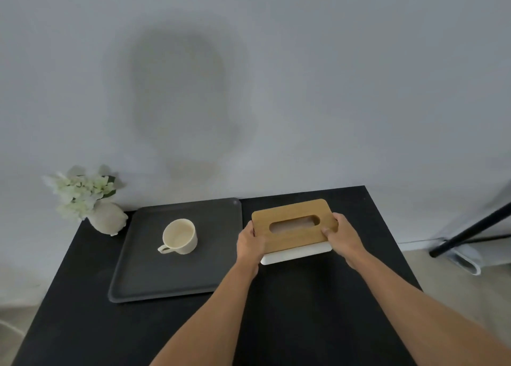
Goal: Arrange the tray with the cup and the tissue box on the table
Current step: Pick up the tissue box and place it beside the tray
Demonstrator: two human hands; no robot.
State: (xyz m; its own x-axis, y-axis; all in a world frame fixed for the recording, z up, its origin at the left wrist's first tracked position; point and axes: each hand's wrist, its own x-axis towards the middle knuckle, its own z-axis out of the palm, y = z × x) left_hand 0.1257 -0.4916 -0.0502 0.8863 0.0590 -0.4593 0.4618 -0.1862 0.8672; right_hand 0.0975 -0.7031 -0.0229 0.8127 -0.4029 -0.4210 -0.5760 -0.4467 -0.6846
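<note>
A dark grey square tray lies on the left half of the black table. A cream cup stands upright on the tray, its handle toward the near left. To the right of the tray sits a white tissue box with a wooden lid and an oval slot. My left hand grips the box's left end. My right hand grips its right end, thumb on the lid. The box's sides are mostly hidden by my hands.
A pale vase with white flowers stands at the table's back left corner, next to the tray. A grey wall rises right behind the table. A black stand leg slants down to the floor on the right.
</note>
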